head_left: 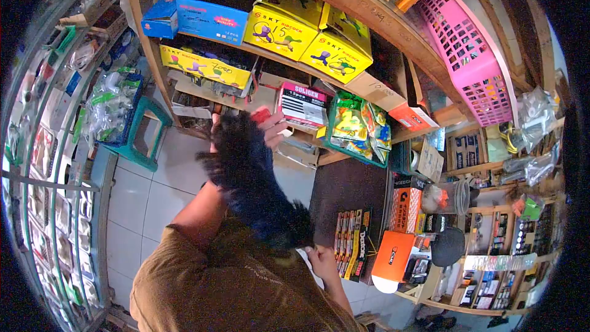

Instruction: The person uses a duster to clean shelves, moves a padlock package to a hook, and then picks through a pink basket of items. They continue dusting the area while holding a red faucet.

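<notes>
A dark, fluffy feather duster (255, 181) stretches diagonally across the middle of the view, over the front of the brown shirt. Its lower end lies beside my right hand (322, 263), which is closed around what looks like its handle; a whitish strip shows by the fingers. My left hand (272, 130) reaches up to the shelf, partly hidden behind the duster's upper end. Its fingers are bent around a small red object (261, 115) I cannot identify. Just right of these fingers stands a pink and white Soligen box (303, 105).
Yellow SKT boxes (279, 28) and a blue box (209, 20) fill the upper shelf. A green basket (356, 129) of packets is nearby. The pink basket (470, 55) hangs upper right. A green stool (144, 132) and glass case (55, 191) stand left; an orange box (393, 255) sits right.
</notes>
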A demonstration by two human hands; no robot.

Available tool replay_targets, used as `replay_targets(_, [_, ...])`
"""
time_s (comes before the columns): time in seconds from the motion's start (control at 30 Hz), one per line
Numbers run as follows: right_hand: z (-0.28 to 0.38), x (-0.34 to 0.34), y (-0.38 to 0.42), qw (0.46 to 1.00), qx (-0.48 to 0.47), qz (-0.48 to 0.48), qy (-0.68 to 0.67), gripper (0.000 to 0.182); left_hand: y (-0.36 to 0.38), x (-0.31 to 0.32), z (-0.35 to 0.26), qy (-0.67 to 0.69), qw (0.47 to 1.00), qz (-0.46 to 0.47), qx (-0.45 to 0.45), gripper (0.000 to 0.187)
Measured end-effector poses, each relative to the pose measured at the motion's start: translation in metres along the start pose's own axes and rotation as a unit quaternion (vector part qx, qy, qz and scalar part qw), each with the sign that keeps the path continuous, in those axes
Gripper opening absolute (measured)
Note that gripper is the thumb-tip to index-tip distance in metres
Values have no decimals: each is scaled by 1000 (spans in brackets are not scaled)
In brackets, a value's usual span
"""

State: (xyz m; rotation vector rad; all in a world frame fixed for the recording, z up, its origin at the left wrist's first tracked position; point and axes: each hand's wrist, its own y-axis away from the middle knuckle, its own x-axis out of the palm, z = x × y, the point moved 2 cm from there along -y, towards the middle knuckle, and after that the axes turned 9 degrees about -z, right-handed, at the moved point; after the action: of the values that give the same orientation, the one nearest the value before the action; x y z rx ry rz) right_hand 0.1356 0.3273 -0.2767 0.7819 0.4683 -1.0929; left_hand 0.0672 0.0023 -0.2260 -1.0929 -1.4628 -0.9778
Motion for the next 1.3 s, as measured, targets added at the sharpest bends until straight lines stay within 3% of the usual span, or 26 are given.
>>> replay_targets(0.03, [-3, 0, -1, 1000, -7, -3, 3, 38, 1, -5, -1, 1, 1000, -1, 1, 88])
replay_targets(0.1, [-7, 2, -2, 998, 40, -12, -54, 38, 5, -14, -2, 227, 971, 57, -53, 90])
replay_targets(0.13, [6, 0, 0, 999, 6, -15, -35, 39, 3, -13, -2, 239, 942, 218, -85, 89])
replay_targets(0.17, [19, -2, 1, 999, -29, -17, -16, 40, 1, -17, -2, 238, 943, 218, -84, 89])
replay_targets(0.23, [28, -5, 2, 998, -60, 6, 30, 40, -2, -5, -3, 33, 991, 126, -36, 85])
replay_targets(0.3, [16, -2, -2, 995, 24, -3, -96, 39, 12, 14, -5, 19, 1000, 9, -4, 85])
replay_targets(0.37, [11, 0, 0, 985, 69, -7, -159, 38, 5, -16, -2, 173, 963, 191, -77, 88])
replay_targets(0.43, [14, -1, 3, 996, -79, -25, -44, 38, 8, 1, 2, 163, 969, 168, -75, 89])
replay_targets(0.5, [8, 0, 2, 997, -68, -20, -30, 37, 6, 14, 4, -45, 995, -91, 19, 85])
replay_targets(0.6, [7, -1, -1, 999, -17, -21, -36, 34, 8, -15, 3, -13, 995, -100, 5, 89])
replay_targets(0.7, [0, 5, 1, 999, -53, -5, -5, 34, 7, -24, 5, -3, 995, -103, 7, 91])
replay_targets(0.77, [4, 5, 4, 996, -84, 23, 38, 34, 8, -3, 4, -37, 999, 38, -10, 82])
replay_targets(0.9, [-13, 8, 0, 996, 24, -8, -88, 35, 9, -20, 2, 39, 996, -73, 16, 93])
replay_targets(0.93, [-7, 6, 2, 998, -24, -4, -51, 35, 6, -15, 3, 207, 950, 218, -88, 93])
replay_targets(0.97, [2, 3, 4, 997, -72, 0, -13, 35, 4, -20, 7, 207, 949, 221, -92, 93])
replay_targets(1.0, [14, -1, 7, 994, -100, 34, 14, 35, 5, -10, 8, 86, 991, 96, -42, 91])
replay_targets(1.03, [9, -1, 6, 994, -100, 31, 14, 35, 8, -3, 7, -37, 999, -34, 11, 88])
replay_targets(1.07, [-3, 2, 5, 997, -73, 20, -13, 35, 11, 1, 6, -53, 996, -61, 21, 89])
replay_targets(1.1, [-7, 3, 4, 998, -45, 11, -39, 35, 11, -3, 5, -52, 997, -61, 20, 89])
replay_targets(1.13, [-10, 5, 2, 997, 13, -18, -73, 34, 10, -7, 4, 81, 994, 71, -32, 90])
replay_targets(1.17, [-10, 6, 4, 997, 14, -17, -71, 34, 12, -12, 2, 211, 953, 200, -80, 92])
replay_targets(1.2, [-2, 4, 6, 999, -2, -14, -51, 33, 11, -15, 1, 168, 976, 123, -59, 93])
replay_targets(1.23, [7, 2, 8, 999, -19, -11, -33, 32, 10, -14, 0, 167, 976, 123, -58, 93])
replay_targets(1.27, [13, -2, 11, 996, -67, 9, 51, 30, 10, -12, -1, 76, 992, 95, -33, 91])
replay_targets(1.3, [10, 0, 11, 996, -68, 8, 50, 30, 8, -9, -2, -16, 998, 65, -9, 89])
